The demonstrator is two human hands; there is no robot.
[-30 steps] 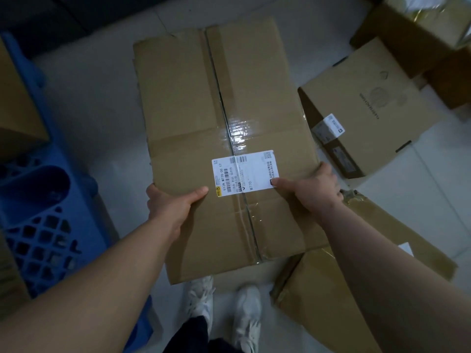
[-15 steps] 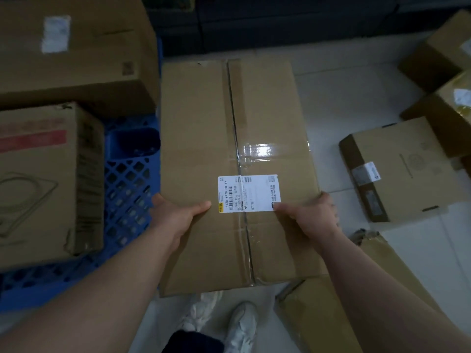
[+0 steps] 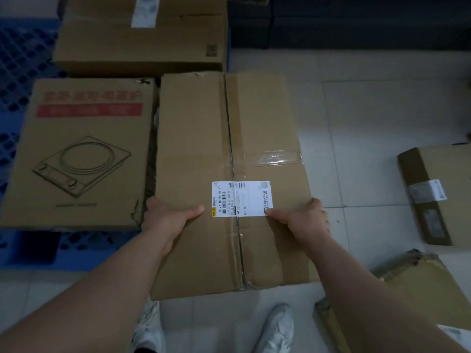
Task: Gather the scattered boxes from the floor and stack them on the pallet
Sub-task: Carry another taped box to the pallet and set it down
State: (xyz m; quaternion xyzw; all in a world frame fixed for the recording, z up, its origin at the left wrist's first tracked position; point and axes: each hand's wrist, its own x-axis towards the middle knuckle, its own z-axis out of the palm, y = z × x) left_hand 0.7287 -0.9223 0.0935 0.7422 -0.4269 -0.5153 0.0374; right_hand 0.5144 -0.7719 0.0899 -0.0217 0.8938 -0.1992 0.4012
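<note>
The long cardboard box [image 3: 224, 149] is held at frame centre, the left hand [image 3: 168, 217] gripping its left edge and the right hand [image 3: 303, 217] its right edge, thumbs on top. Its left edge runs just beside the cooktop box [image 3: 76, 154] on the blue pallet [image 3: 17, 59]. Its far edge nears a plain box [image 3: 142, 44]. Open floor [image 3: 369, 123] lies to the right.

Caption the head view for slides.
Left hand and right hand grip a long brown cardboard box beside a cooktop-printed carton on a blue plastic pallet.
</note>
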